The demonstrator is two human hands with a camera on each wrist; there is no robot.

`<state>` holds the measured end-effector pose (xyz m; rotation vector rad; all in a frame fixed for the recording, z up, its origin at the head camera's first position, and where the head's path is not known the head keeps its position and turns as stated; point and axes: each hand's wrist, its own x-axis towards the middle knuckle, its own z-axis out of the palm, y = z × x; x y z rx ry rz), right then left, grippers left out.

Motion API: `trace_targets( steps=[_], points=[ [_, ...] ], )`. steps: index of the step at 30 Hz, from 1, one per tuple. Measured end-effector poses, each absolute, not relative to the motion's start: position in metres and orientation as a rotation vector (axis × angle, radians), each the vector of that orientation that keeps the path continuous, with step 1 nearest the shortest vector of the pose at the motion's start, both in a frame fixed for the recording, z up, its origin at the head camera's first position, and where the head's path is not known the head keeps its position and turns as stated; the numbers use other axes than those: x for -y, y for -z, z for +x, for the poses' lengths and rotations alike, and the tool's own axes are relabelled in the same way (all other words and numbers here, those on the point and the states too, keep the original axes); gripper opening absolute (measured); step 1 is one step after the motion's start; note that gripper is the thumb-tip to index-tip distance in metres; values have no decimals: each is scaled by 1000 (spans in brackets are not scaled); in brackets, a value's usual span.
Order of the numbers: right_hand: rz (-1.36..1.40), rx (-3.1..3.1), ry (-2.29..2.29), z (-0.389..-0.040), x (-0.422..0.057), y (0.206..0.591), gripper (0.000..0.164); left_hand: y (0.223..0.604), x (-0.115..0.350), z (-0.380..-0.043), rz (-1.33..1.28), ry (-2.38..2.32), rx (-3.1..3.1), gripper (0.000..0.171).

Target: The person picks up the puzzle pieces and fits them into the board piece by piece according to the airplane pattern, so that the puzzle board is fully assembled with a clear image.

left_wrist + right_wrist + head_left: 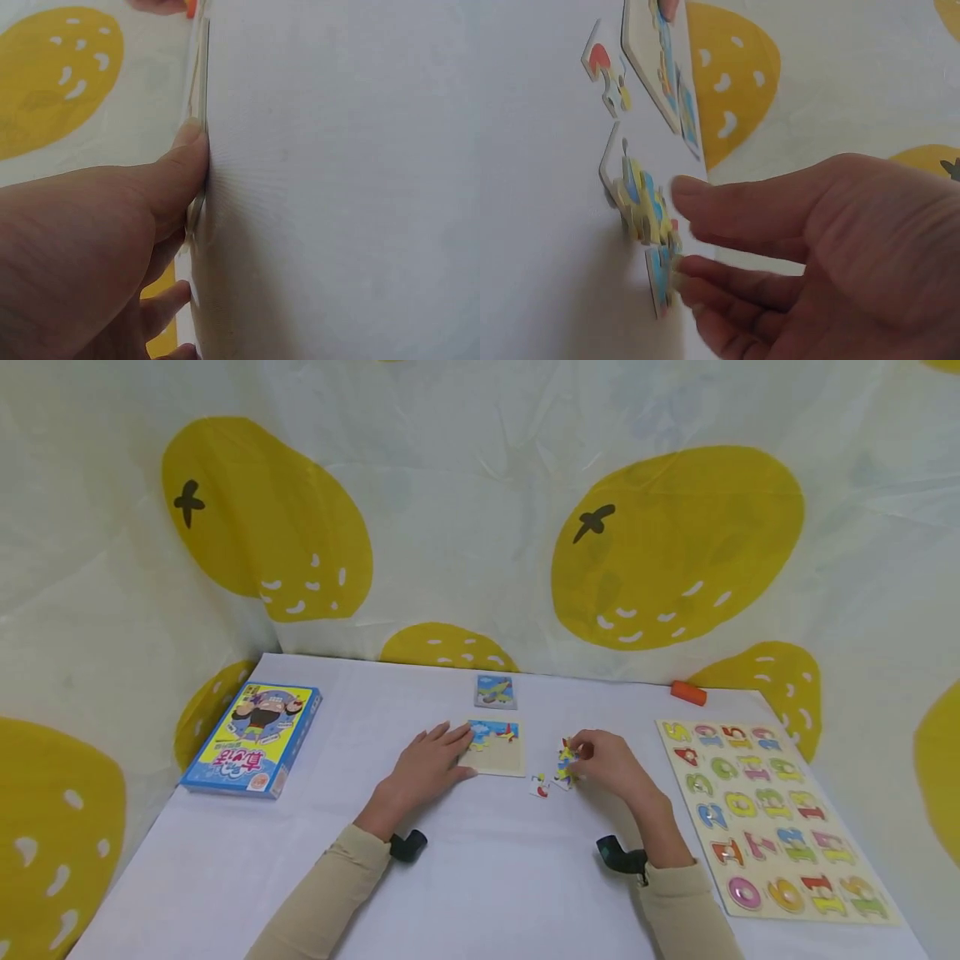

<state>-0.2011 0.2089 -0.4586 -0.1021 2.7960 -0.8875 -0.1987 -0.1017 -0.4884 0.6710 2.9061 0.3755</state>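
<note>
A shallow wooden jigsaw board [495, 762], partly filled with blue and yellow pieces along its top, lies at mid-table. My left hand [429, 758] rests along its left side, fingers extended over the edge and thumb at the lower corner; the left wrist view shows the thumb [184, 161] against the board's rim. To the right is a small heap of jigsaw pieces [641, 199]. Over it is my right hand [609, 766], its thumb and bent fingers apart in the right wrist view, the fingertips right at the pieces. A loose piece with a red patch [539, 787] lies between heap and board.
Behind the board lies a small picture tile [495, 692]. A blue and yellow box [251, 739] sits at the left, and a large number board [772, 818] at the right. An orange cylinder [688, 693] lies near the back edge, before a patterned cloth wall [465, 527].
</note>
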Motion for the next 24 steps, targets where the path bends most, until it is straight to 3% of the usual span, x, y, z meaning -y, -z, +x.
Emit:
trace_targets(
  steps=[3,11,24],
  points=[
    [-73,-2763,829,-200,-208,461,33,490,102,-199,665,-349,-2921,71],
    [4,-2757,825,-195,-201,466,22,490,102,-199,675,-372,-2928,71],
    [18,-2758,837,-194,-192,467,25,489,102,-197,685,-363,-2936,70]
  ],
)
